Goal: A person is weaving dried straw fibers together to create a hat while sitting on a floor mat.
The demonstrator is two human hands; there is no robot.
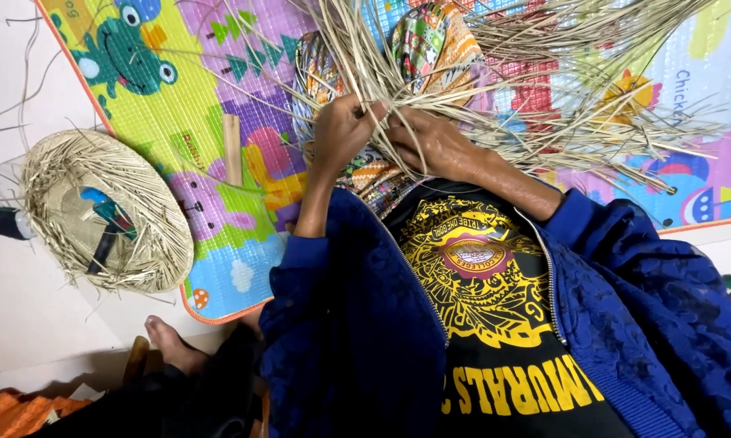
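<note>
My left hand (341,130) and my right hand (434,142) meet in the middle of the view, both closed on a bundle of long dried straw strips (560,97). The strips fan out up and to the right over a colourful play mat (179,105). Under my hands lies a partly woven straw piece (321,69), resting on patterned cloth (430,40). Blue jacket sleeves cover both my forearms.
A round woven straw tray (49,162) sits left on the pale floor, holding a blue-and-black handled tool (110,223). A small wooden stick (232,150) lies on the mat. A bare foot (171,345) shows at the bottom left, near orange cloth (17,414).
</note>
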